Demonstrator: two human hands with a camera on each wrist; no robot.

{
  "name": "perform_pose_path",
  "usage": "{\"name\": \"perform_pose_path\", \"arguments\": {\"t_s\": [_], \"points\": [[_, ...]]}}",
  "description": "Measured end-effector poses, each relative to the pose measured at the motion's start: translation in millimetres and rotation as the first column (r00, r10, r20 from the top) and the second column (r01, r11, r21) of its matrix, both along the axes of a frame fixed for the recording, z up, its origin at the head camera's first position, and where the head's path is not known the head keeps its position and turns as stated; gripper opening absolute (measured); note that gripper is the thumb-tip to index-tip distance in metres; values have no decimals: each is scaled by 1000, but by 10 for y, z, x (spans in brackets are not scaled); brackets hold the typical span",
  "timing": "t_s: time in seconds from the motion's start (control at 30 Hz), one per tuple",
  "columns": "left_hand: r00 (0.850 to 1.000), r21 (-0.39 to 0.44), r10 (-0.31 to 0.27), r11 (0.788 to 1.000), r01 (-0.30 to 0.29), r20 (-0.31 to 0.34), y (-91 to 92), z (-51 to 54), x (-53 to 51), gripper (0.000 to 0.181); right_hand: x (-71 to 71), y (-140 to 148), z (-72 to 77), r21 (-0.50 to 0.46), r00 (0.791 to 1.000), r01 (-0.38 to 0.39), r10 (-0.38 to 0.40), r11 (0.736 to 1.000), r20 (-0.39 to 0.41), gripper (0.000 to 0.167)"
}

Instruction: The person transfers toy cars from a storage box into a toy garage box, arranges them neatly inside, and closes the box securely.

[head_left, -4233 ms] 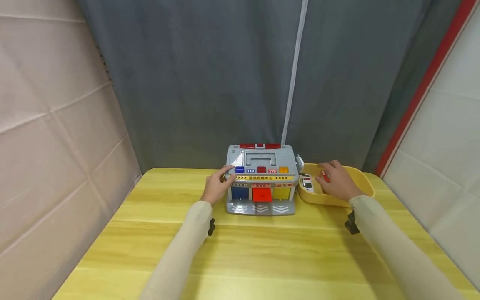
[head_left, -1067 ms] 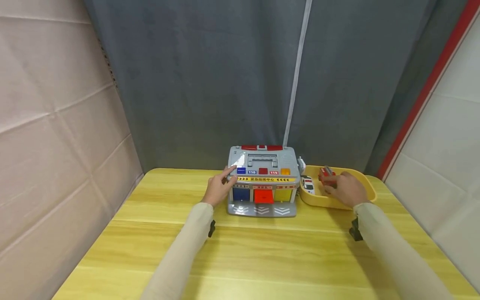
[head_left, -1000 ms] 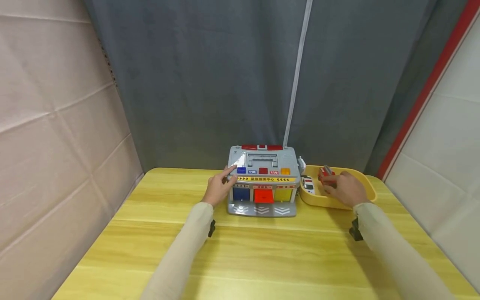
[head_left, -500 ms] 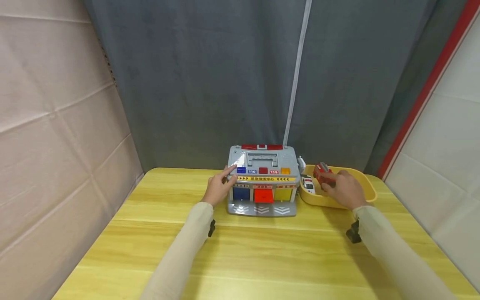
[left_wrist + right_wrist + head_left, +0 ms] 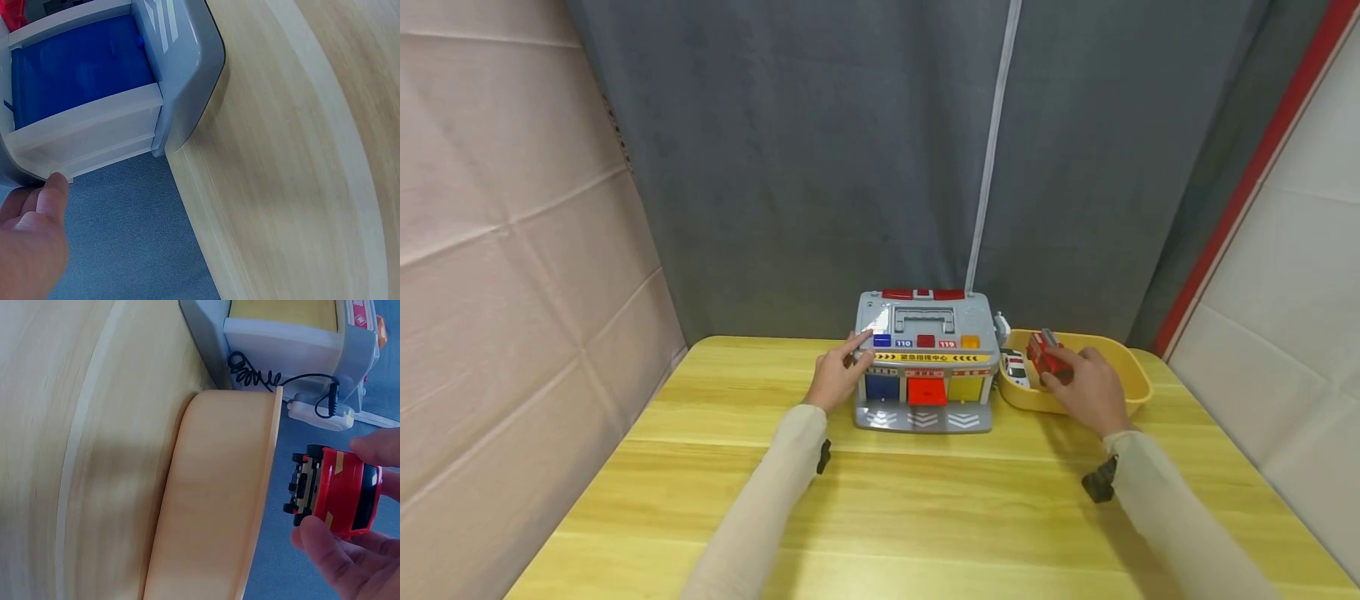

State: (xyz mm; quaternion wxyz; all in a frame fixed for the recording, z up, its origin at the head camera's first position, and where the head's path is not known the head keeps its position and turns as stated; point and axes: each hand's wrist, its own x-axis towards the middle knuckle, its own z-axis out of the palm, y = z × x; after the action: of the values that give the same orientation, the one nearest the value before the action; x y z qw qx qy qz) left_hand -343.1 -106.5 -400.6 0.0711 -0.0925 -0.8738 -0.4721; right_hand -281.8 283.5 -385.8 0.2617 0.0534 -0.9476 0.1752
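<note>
A grey toy rescue station (image 5: 973,312) stands at the back of the table, with blue, red and yellow garage doors. My left hand (image 5: 837,372) rests at its left roof edge, index finger reaching to near the blue button (image 5: 882,340). In the left wrist view its fingers touch the roof edge beside the blue door (image 5: 84,69). My right hand (image 5: 1092,387) pinches a red toy fire engine (image 5: 1043,350) between thumb and fingers. The right wrist view shows this fire engine (image 5: 340,490) raised above the tray's rim, its wheels visible.
A yellow tray (image 5: 1138,379) sits right of the station. In it, at the left end, lies a white toy car (image 5: 1016,367). A white handset on a coiled black cord (image 5: 250,372) hangs at the station's side. Behind the table is a grey curtain (image 5: 812,167).
My right hand has taken hold of the red fire engine, lifted it and shifted it slightly left, turning at the wrist. The left hand stays at the station's roof edge.
</note>
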Motion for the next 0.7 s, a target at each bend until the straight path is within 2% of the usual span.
{"name": "perform_pose_path", "arguments": {"t_s": [0.13, 0.3, 0.7], "points": [[1000, 4, 1, 1000, -1, 1, -3, -18, -14, 44, 34, -17, -11, -18, 1000, 6, -6, 1000, 1, 42], [1000, 6, 9, 1000, -9, 0, 2, -29, -26, 44, 68, -21, 8, -27, 999, 10, -8, 1000, 46, 43], [1000, 14, 14, 1000, -14, 1, 10, -22, 0, 43, 186, -28, 22, -26, 997, -13, 15, 1000, 70, 46]]}}
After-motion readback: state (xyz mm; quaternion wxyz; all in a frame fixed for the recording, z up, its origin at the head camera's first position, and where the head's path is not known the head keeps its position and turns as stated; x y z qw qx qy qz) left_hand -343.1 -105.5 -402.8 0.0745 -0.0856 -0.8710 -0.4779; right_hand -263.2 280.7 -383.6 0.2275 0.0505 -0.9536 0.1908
